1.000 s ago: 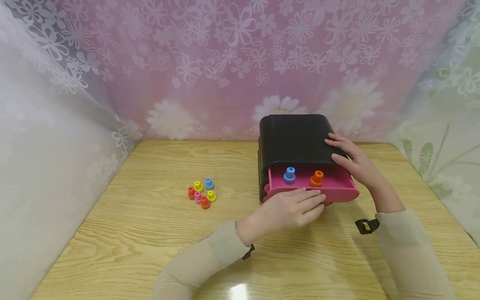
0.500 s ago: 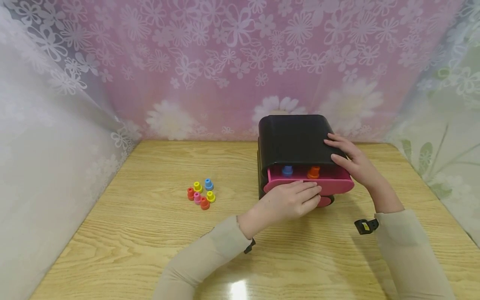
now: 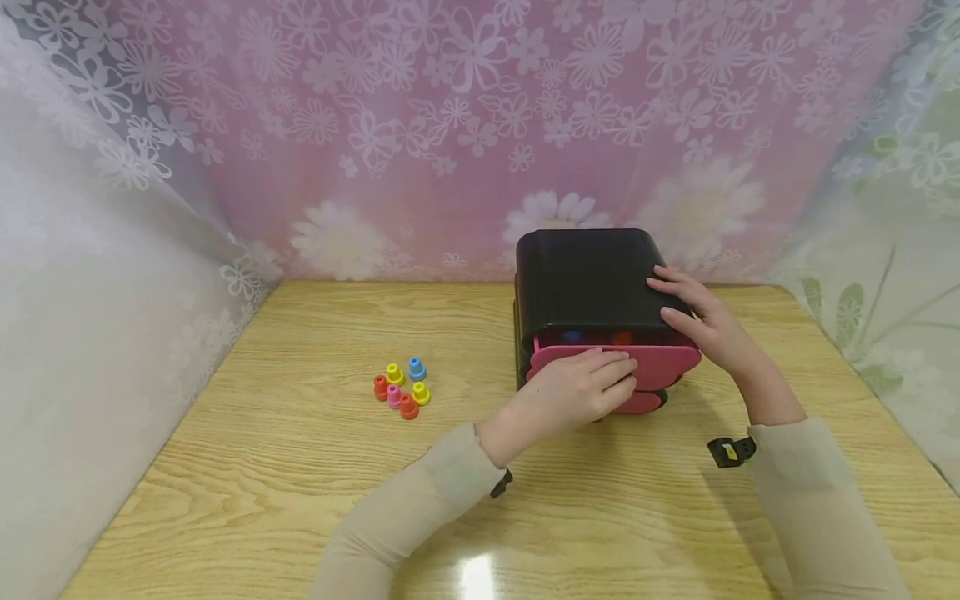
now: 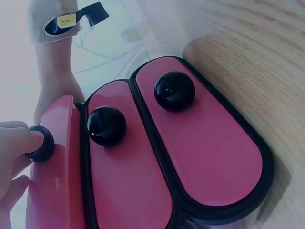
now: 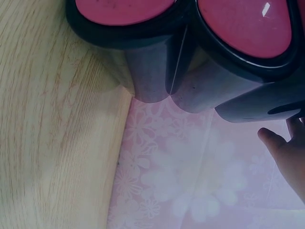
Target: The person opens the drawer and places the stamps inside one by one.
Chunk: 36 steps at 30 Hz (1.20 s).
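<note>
Two hands at a small black drawer box

The box (image 3: 588,283) stands at 3 o'clock on the table (image 3: 300,467); right hand (image 3: 701,321) rests on top, fingers straight and slightly spread; left hand (image 3: 581,392) pinches the top pink drawer's (image 3: 660,362) knob (image 4: 43,143); small pegs (image 3: 401,387) lie at 9 o'clock.

A home-like tabletop corner set up for recording: a wooden table (image 3: 300,467) is closed in on the far side by a pink flowered curtain (image 3: 465,125), with white lace curtains (image 3: 90,275) left and right.
</note>
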{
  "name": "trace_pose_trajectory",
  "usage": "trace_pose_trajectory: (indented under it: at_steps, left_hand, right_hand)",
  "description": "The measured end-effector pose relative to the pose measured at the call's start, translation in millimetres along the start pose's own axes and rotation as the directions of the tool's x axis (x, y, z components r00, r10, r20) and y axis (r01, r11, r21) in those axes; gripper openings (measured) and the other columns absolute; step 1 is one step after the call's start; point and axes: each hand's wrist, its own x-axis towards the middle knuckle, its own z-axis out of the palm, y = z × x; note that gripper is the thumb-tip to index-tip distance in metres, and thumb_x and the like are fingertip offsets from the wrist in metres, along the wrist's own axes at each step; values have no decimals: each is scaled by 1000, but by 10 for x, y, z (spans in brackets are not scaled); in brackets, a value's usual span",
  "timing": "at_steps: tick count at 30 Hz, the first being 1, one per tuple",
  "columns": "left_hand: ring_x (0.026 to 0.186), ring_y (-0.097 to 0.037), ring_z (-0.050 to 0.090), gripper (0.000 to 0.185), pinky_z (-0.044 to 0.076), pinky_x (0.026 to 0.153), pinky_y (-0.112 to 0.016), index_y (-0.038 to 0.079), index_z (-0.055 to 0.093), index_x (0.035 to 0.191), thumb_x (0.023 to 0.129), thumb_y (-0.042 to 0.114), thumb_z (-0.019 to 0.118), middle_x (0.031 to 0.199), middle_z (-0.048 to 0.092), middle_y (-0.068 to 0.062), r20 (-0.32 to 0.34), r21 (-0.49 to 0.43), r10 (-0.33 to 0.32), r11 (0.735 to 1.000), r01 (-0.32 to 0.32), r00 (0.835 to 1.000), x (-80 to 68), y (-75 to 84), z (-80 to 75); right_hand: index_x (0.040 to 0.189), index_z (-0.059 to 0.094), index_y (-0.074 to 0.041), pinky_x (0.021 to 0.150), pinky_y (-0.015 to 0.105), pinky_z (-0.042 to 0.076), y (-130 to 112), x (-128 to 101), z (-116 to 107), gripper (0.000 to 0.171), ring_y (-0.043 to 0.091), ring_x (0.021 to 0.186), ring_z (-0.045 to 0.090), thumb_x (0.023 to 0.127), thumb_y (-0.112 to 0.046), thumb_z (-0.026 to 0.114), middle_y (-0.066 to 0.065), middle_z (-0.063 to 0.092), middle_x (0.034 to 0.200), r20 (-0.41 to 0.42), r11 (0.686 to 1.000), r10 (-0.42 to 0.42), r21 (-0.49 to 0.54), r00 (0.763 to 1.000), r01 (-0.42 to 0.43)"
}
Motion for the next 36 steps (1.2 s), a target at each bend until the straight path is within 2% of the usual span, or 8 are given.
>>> trace_pose_trajectory:
  at_steps: [3, 10, 14, 23, 36]
  left_hand:
    - [112, -17, 48, 22, 28, 99, -28, 9, 60, 107, 88, 3, 51, 116, 55, -6, 29, -27, -22, 999, 22, 999, 4, -14, -1]
    - [112, -16, 47, 21, 28, 99, -28, 8, 59, 106, 87, 2, 51, 117, 55, -6, 48, -57, -43, 997, 46, 998, 16, -49, 19]
    - [113, -16, 47, 21, 29, 99, -28, 9, 59, 105, 88, 2, 51, 117, 55, -6, 45, -67, -58, 996, 61, 997, 23, -62, 36]
    - [112, -17, 47, 21, 31, 97, -26, 9, 60, 103, 89, 1, 48, 115, 55, -6, 20, -77, -70, 994, 72, 997, 29, -84, 77]
    - [113, -15, 45, 20, 29, 99, -26, 9, 58, 106, 89, 4, 49, 118, 53, -6, 74, -88, -72, 993, 79, 995, 34, -106, 56]
  right_hand:
    - [127, 38, 10, 100, 56, 7, -74, -1, 5, 40, 20, 132, 7, 88, 4, 45, 25, 21, 138, 2, 1000, -3, 10, 1000, 3]
    - [128, 38, 8, 102, 52, 7, 71, -11, -10, 41, 20, 132, 7, 88, 3, 45, 23, 20, 140, 3, 1000, -7, 19, 1000, 7]
    - [128, 38, 8, 101, 52, 7, 57, -13, -14, 41, 20, 133, 7, 88, 4, 44, 24, 20, 139, 0, 1000, -12, 17, 1000, 12]
    - [125, 37, 14, 100, 55, 9, -232, -10, 26, 38, 23, 132, 7, 88, 5, 43, 30, 20, 136, 2, 1000, -18, 21, 1000, 18]
    - [125, 37, 13, 100, 54, 8, -226, -8, 26, 39, 21, 132, 7, 88, 4, 43, 30, 20, 137, -6, 999, -12, 30, 1000, 12]
